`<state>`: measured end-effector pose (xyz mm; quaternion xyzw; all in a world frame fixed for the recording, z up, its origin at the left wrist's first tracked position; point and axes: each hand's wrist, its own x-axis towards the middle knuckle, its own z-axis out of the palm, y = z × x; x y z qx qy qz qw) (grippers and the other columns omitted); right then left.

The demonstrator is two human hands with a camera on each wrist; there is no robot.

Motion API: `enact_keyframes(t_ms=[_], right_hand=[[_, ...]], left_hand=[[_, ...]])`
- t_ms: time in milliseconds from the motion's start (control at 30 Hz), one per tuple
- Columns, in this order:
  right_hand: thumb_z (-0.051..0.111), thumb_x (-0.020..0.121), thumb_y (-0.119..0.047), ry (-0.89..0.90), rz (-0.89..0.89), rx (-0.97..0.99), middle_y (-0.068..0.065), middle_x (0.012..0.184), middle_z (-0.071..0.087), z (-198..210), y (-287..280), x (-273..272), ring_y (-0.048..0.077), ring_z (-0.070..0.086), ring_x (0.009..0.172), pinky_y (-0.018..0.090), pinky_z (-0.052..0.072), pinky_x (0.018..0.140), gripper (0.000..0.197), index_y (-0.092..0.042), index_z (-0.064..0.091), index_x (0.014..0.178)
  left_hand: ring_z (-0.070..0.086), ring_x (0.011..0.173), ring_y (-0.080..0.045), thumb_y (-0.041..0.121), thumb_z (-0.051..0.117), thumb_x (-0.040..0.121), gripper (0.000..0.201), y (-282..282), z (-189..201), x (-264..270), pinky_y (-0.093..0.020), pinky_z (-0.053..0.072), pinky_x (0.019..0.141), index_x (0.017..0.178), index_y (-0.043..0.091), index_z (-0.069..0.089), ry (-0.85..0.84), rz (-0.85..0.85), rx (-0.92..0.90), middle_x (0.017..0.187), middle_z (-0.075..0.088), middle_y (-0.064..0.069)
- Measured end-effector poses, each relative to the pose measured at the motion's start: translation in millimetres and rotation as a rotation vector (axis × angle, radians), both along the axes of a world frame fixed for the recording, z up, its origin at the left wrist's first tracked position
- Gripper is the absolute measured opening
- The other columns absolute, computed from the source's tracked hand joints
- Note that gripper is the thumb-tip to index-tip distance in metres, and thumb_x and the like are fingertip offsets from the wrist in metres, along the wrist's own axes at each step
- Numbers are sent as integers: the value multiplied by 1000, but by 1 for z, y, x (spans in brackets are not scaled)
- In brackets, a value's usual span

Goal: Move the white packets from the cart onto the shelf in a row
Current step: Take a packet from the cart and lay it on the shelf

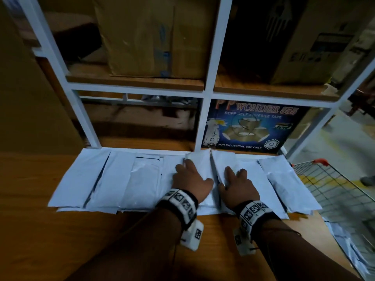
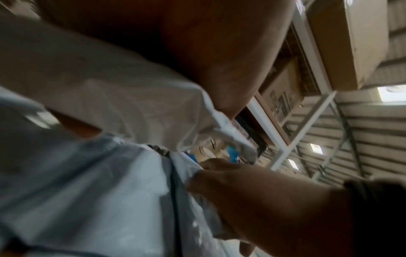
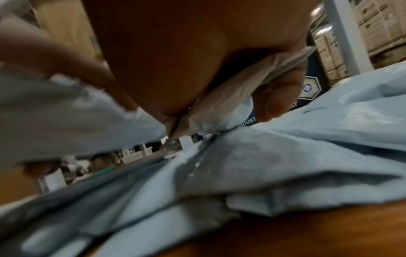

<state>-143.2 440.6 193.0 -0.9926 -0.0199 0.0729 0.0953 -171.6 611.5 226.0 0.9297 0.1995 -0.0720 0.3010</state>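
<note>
Several white packets (image 1: pixel 142 179) lie side by side in a row on the wooden shelf board (image 1: pixel 60 230). In the middle of the row my left hand (image 1: pixel 188 171) grips one packet (image 1: pixel 199 161), fingers curled over its far left corner. Just to its right, my right hand (image 1: pixel 235 179) grips the neighbouring packet (image 1: pixel 223 159). Both packets tilt up towards each other, with a dark gap between them. The right wrist view shows a fingertip (image 3: pixel 279 100) curled under the held packet (image 3: pixel 230 90). In the left wrist view a packet (image 2: pixel 110 87) lies against my left palm (image 2: pixel 219 52).
A wire cart (image 1: pixel 332 191) with a red handle stands at the right of the shelf, and pale packets (image 1: pixel 345 240) lie lower there. Behind the row stand white frame posts (image 1: pixel 200 126) and a blue tape box (image 1: pixel 253 128). Cardboard boxes (image 1: pixel 154 37) fill the shelf above.
</note>
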Motion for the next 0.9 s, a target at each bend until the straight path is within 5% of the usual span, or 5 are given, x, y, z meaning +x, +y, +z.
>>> enact_keyframes(t_ms=[200, 300, 400, 633, 900], right_hand=[[12, 85, -73, -45, 24, -161, 15, 142, 47, -12, -4, -10, 39, 42, 131, 48, 51, 95, 78, -31, 37, 146], [17, 93, -64, -47, 166, -187, 19, 173, 11, -16, -10, -10, 39, 8, 159, 57, 29, 122, 77, -30, 24, 162], [12, 94, -63, 73, 318, -234, 9, 174, -20, -31, -19, -7, 33, -16, 161, 60, 4, 128, 81, -31, 3, 168], [23, 103, -65, 188, 314, -109, 6, 174, -20, -39, -27, 5, 31, -13, 162, 56, 0, 129, 77, -32, 2, 168], [42, 106, -58, 9, 193, 222, 15, 173, 18, 4, -90, 19, 32, 18, 160, 46, 17, 129, 73, -19, 27, 166]], left_hand=[[48, 128, -39, 64, 59, 76, 110, -35, -21, 23, -49, 52, 100, 158, 13, 8, 46, -79, 66, 147, 29, -20], [49, 128, -39, 66, 52, 81, 106, -39, -28, 26, -48, 53, 99, 159, 14, 4, 51, -139, 167, 149, 29, -23], [48, 126, -39, 68, 45, 87, 95, -40, -33, 26, -51, 47, 99, 158, 15, 12, 68, -171, 356, 146, 43, -21], [45, 132, -39, 70, 35, 93, 92, -47, -43, 36, -51, 45, 103, 161, 14, 11, 121, -155, 471, 156, 32, -20], [47, 120, -38, 73, 34, 89, 79, -88, -6, 40, -48, 50, 90, 141, 14, 46, -79, -172, 616, 140, 41, -19]])
